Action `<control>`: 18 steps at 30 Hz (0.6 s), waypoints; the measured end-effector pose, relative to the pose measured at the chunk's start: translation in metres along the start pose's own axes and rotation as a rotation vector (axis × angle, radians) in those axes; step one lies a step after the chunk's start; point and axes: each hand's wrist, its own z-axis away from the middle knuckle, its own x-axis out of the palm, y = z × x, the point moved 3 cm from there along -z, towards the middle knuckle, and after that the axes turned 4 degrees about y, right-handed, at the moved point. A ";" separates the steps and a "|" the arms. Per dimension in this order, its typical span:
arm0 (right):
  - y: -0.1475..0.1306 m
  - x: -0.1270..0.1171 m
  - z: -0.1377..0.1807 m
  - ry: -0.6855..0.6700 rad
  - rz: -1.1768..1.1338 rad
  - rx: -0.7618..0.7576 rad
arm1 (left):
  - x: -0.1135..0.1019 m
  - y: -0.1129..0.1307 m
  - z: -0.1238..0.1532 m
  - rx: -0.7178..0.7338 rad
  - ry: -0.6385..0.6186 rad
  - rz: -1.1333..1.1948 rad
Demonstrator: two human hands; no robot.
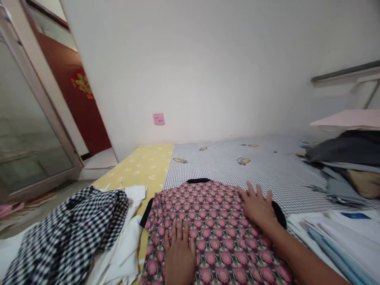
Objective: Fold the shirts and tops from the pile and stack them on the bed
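A pink and dark flower-patterned shirt (213, 233) lies spread out on the bed, its black collar (198, 180) toward the wall and a black-edged sleeve at either side. My left hand (179, 251) rests flat on the shirt's left-middle part, fingers stretched out. Near the right shoulder, my right hand (257, 204) lies palm down on the cloth with its fingers spread. Neither hand grips anything. The lower end of the shirt runs out of the picture.
On the left, a black-and-white checked garment (74, 233) is heaped over white cloth (126, 241). Folded white and blue clothes (341, 233) lie at the right, with a stack of dark clothes (344, 152) behind. A wall (208, 71) stands beyond the bedsheet (216, 166).
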 end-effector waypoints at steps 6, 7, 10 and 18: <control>-0.094 0.025 0.061 -0.015 -0.225 -0.518 | -0.006 0.003 0.005 -0.049 -0.010 0.129; -0.099 0.038 0.067 -0.038 -0.243 -0.527 | -0.007 0.003 0.005 -0.056 -0.027 0.149; -0.102 0.067 0.073 0.047 -0.273 -0.503 | -0.007 0.000 0.004 -0.032 -0.089 0.195; -0.094 0.077 0.069 0.096 -0.365 -0.496 | 0.008 -0.046 -0.073 -0.068 -0.002 -0.005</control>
